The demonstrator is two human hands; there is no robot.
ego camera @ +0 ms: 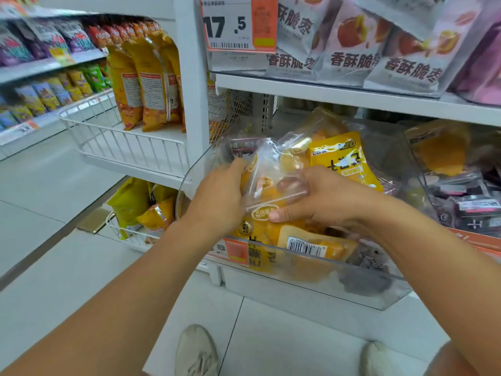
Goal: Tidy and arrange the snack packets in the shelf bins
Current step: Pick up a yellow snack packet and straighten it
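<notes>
A clear plastic shelf bin (pixel 311 270) at the centre holds several yellow snack packets. My left hand (pixel 219 196) grips the left edge of a clear-and-yellow packet (pixel 271 183) raised above the pile. My right hand (pixel 322 199) holds the same packet from the right, thumb on its lower front and fingers curled behind it. Another yellow packet (pixel 344 158) stands upright behind my right hand. A packet with a barcode (pixel 309 246) lies flat at the bin's front.
A second clear bin (pixel 461 185) with dark and orange packets stands to the right. Pale packets (pixel 352 44) fill the shelf above, beside a price tag (pixel 230 23). White wire baskets (pixel 130 142) with orange bags hang at left. My shoes (pixel 196 351) stand on the tiled floor.
</notes>
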